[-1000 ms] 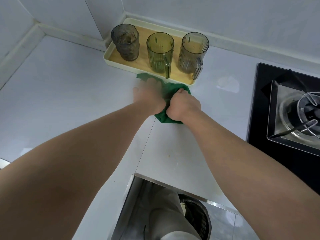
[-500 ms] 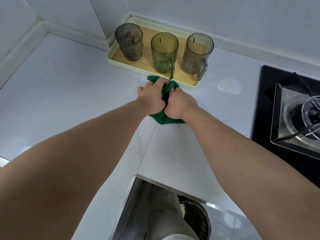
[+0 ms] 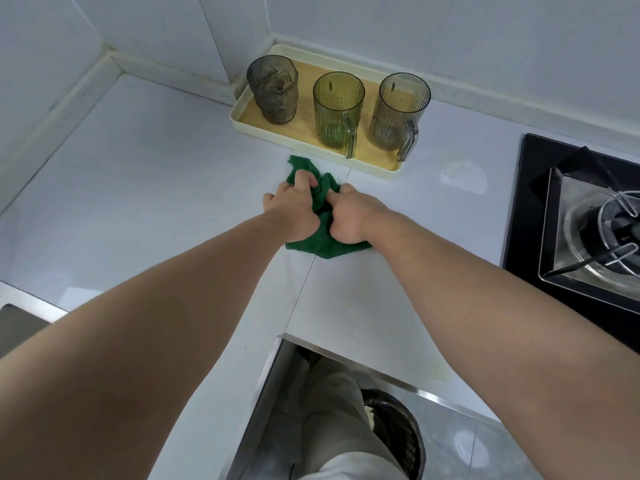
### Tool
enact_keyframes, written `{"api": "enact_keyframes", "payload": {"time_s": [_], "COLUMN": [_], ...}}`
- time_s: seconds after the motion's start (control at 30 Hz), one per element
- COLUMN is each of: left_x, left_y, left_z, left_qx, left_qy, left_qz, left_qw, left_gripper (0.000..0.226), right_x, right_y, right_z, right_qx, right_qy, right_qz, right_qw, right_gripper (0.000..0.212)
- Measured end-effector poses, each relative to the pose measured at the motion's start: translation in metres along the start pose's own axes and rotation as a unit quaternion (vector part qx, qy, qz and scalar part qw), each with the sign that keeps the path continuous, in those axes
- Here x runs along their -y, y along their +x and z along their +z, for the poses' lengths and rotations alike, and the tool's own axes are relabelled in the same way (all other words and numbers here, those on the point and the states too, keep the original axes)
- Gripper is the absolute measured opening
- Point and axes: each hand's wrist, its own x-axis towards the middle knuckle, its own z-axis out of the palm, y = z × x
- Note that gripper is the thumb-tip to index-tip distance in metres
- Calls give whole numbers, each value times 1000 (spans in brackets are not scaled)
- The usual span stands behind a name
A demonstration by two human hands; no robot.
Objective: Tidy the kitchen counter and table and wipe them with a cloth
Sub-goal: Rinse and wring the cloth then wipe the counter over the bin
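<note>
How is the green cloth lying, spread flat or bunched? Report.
Bunched. The left hand and right hand grip the green cloth in crumpled folds on the counter; only its near edge lies flat.

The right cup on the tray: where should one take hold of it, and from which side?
Probably its handle, from the front. On the right cup it juts toward the person, near the front rim of the tray, and the middle cup crowds its left side.

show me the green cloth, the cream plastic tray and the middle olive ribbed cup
green cloth (image 3: 323,245), head view, flat lower part
cream plastic tray (image 3: 305,126), head view, bare wooden floor
middle olive ribbed cup (image 3: 337,109), head view, front wall
</note>
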Motion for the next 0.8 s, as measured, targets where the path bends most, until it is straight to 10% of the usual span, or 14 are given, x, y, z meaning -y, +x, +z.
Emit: {"api": "enact_keyframes", "payload": {"time_s": [0.33, 0.8], "left_x": [21, -7], "left_y": [-61, 6], "left_z": [19, -14], "left_qx": [0, -101], "left_qy": [4, -16], "left_qz": [-24, -46], "left_qw": [1000, 994], "left_gripper": [64, 40], "right_x": [23, 5], "right_y": [-46, 3], "right_z": [28, 2], "right_qx": [27, -37], "right_qy": [-56, 15], "right_qz": [-38, 127], "right_qw": [997, 991], "right_gripper": [61, 97]}}
